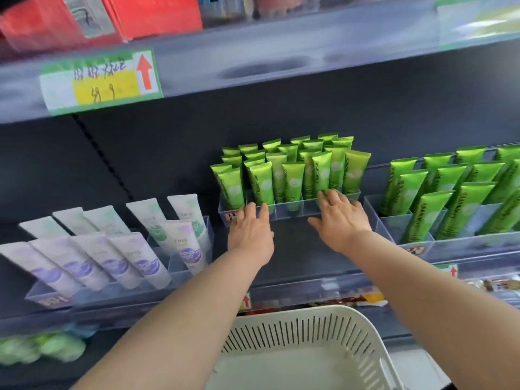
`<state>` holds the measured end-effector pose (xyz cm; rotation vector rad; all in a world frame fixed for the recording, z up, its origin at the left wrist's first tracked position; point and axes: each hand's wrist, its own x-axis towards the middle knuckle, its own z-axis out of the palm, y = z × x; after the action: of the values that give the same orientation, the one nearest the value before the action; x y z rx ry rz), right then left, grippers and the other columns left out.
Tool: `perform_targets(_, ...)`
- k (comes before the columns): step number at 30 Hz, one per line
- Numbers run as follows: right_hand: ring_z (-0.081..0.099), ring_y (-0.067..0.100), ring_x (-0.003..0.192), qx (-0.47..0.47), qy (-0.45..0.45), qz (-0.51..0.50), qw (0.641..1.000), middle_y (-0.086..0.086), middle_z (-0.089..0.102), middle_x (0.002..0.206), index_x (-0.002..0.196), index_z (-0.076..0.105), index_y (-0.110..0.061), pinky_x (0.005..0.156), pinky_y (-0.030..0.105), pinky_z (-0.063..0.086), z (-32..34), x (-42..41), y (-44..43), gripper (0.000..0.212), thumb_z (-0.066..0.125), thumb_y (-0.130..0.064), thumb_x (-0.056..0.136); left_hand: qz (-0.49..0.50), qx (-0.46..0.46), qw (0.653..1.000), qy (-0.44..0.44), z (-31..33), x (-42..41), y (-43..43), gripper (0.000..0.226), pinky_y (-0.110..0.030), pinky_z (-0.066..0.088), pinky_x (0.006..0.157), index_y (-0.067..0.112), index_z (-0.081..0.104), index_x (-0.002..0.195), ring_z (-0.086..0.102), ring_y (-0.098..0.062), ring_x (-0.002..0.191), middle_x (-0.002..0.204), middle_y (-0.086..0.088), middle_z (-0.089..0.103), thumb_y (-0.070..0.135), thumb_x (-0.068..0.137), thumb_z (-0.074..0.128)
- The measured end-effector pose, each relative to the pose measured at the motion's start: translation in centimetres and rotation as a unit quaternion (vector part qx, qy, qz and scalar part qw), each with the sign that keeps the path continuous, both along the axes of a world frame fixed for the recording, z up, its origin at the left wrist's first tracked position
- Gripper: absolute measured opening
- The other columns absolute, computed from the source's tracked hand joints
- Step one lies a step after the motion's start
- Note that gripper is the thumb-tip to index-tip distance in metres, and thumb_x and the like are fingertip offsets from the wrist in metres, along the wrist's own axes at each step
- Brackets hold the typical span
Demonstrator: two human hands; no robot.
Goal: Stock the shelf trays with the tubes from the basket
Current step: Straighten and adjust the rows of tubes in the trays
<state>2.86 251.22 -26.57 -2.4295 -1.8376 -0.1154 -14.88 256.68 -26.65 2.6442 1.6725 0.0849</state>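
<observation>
Nearest, the white basket (304, 347) below my arms looks empty in the part I can see. Beyond it, my left hand (250, 235) and right hand (342, 220) rest spread-fingered on the front wall of the clear tray (289, 211), holding nothing, probably to square it on the dark shelf (304, 249). The green tubes (289, 170) stand upright, packed inside it. Farther off, a yellow price label (102, 80) hangs on the upper shelf edge.
</observation>
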Motion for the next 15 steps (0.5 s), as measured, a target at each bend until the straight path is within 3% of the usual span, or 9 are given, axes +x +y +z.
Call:
perform_targets(7,0.031,0.024,0.133,0.007,0.016,-0.015,1.000,0.004,0.037,0.139,0.143,0.030,-0.012,0.102,0.042,0.034,-0.3,-0.8,0.3,0.062,0.040,-0.050,0.096,-0.020,0.025,0.999,-0.002,-0.3,-0.4,0.4,0.062,-0.042,0.027,0.112,0.018,0.022,0.149,0.025,-0.031,0.137,0.148,-0.010,0.026,0.035,0.097,0.052)
perform_targets(15,0.027,0.024,0.136,0.001,0.011,-0.012,1.000,0.005,0.033,0.143,0.146,0.025,-0.011,0.103,0.040,0.034,-0.4,-1.8,-0.5,0.066,0.041,-0.051,0.095,-0.026,0.029,0.999,0.008,-0.5,-1.6,0.0,0.066,-0.044,0.026,0.114,0.020,0.019,0.150,0.025,-0.031,0.137,0.150,-0.009,0.024,0.037,0.096,0.053)
